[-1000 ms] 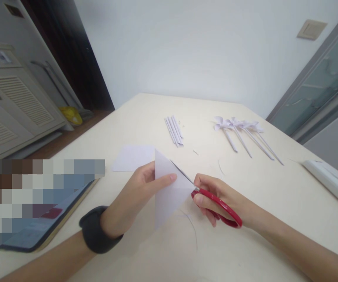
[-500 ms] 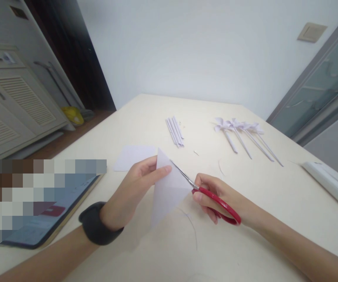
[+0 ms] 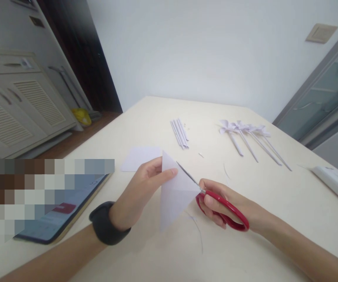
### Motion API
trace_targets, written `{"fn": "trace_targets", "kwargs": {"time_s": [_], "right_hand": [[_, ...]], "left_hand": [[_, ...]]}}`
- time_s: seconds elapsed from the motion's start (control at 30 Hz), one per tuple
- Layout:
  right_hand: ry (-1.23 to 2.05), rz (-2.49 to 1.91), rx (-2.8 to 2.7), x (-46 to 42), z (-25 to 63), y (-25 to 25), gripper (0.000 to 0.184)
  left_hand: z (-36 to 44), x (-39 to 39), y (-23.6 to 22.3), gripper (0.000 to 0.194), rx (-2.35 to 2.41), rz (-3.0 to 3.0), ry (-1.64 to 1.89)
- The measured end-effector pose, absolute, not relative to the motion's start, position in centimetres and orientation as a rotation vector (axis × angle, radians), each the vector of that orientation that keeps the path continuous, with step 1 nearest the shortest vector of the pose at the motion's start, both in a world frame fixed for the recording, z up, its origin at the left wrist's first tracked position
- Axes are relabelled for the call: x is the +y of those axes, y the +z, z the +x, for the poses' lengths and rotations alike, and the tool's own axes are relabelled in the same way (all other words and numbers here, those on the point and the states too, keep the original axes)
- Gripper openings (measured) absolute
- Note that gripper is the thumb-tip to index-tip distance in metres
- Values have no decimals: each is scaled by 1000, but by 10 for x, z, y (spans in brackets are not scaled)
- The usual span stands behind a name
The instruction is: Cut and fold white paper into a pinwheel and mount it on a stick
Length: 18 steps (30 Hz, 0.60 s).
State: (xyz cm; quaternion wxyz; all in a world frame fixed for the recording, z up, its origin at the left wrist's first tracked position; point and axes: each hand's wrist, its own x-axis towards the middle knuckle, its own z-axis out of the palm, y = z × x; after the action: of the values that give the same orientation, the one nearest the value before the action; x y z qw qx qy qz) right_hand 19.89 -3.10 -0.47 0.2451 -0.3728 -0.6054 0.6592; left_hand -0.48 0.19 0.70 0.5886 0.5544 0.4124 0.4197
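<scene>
1. White paper triangle [image 3: 173, 199] is clamped in the left hand's [image 3: 144, 184] grip, thumb in front, fingers partly hidden behind.
2. Red-handled scissors [image 3: 230, 207] sit in the right hand [image 3: 223, 194], fingers closed around the handles; the blades lie along the triangle's upper right edge.
3. Dark wristband [image 3: 107, 224] circles the left wrist.
4. Flat paper sheet [image 3: 138, 157] lies on the table [image 3: 222, 258], just beyond the left hand.
5. Rolled paper tubes [image 3: 180, 134] lie side by side farther back, with paper pinwheels [image 3: 241, 128] on sticks to their right.
6. Tablet-like device [image 3: 49, 219] rests at the left, partly pixelated.
</scene>
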Motion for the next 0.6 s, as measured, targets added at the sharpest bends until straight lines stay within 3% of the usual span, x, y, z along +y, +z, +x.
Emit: {"fn": "trace_targets", "kwargs": {"time_s": [0.6], "right_hand": [[1741, -1074, -1665, -36, 197, -10, 26]], "left_hand": [[-1, 1, -1, 24, 864, 1274, 837]]}}
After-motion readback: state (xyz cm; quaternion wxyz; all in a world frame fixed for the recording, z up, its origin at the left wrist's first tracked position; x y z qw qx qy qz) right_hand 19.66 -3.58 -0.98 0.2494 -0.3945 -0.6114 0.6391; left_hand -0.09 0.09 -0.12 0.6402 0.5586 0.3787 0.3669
